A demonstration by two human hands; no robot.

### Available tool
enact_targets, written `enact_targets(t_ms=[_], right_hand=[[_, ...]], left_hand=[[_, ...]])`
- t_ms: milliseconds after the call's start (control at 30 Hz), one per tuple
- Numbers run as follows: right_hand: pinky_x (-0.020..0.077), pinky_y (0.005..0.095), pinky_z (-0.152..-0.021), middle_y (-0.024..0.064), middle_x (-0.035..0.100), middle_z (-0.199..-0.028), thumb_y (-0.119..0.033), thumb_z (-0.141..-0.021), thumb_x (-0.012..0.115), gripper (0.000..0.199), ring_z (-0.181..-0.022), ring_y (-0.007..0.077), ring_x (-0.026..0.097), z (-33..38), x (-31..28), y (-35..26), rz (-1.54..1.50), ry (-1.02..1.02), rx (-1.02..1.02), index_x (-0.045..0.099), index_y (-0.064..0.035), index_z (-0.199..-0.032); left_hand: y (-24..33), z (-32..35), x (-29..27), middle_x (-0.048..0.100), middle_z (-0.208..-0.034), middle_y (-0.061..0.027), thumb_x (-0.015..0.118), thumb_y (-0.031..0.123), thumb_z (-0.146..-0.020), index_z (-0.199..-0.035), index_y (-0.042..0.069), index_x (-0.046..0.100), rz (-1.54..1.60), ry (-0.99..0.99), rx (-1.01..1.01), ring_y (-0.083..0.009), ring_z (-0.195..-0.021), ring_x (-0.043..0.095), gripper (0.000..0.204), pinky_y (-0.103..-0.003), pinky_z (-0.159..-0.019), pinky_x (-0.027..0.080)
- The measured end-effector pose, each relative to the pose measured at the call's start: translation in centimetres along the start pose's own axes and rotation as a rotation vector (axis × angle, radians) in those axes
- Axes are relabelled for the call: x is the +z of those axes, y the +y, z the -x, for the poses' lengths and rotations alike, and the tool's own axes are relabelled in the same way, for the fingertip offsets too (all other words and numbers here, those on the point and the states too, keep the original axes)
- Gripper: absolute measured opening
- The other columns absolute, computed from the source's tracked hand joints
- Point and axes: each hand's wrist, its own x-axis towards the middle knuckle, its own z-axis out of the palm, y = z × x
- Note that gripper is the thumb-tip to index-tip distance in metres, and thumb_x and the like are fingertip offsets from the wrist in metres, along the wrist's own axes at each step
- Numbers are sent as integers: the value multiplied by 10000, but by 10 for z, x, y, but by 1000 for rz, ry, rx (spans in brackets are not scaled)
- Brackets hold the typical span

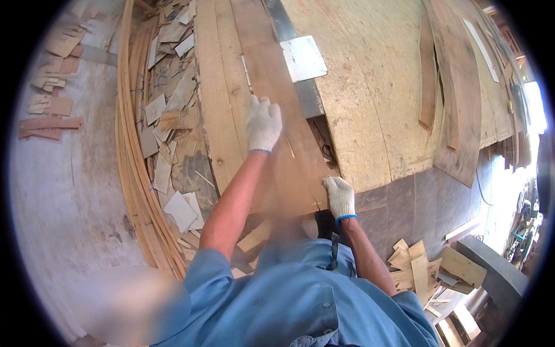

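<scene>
A long brown wooden board [283, 110] runs away from me over the table, its near end close to my body. My left hand [264, 126], in a white knit glove, is at the board's left edge with its fingers curled and bunched; the fingertips are hidden. At the near right corner, my right hand [340, 196], gloved with a blue cuff, is closed on the board's edge. Left of the board lie pale planks [222, 87]. A white plate [303, 58] sits just right of it on a grey metal strip [310, 98]. A dark opening [324, 139] shows beside the board.
A broad plywood tabletop [370, 87] spreads to the right, with brown wood strips [457, 92] on it. Long thin battens [136, 191] and scattered offcuts [167, 133] lie on the left. More wood scraps [419, 266] are piled at lower right, beside a grey beam [491, 266].
</scene>
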Motion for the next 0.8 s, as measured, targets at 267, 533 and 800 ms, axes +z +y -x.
enact_targets(t_ms=[267,533,800], right_hand=[[471,455,-759,242,650,-867,-306,-968,573,336,-824,393,619,-17,8,-16,-175,71,200,659,10,-895],[474,450,-778,242,653,-900,-297,-968,568,319,-848,404,615,-29,12,-19,-165,79,197,667,-1,-904],[495,527,-807,243,660,-946,-333,-1000,510,307,-939,462,621,-31,-10,-66,233,32,113,644,-64,-934]], left_hand=[[10,-20,-15,439,-1418,-374,399,289,-986,-1144,-67,594,29,-205,-111,-485,-1290,475,436,-493,-1092,393],[2,-31,-2,489,-1350,-374,401,286,-978,-1148,-66,608,-7,-84,-36,-477,-1248,506,442,-502,-1066,409],[8,-37,-11,533,-1232,-333,414,258,-965,-1058,-64,605,-26,-104,-40,-473,-1135,554,386,-520,-1003,439]])
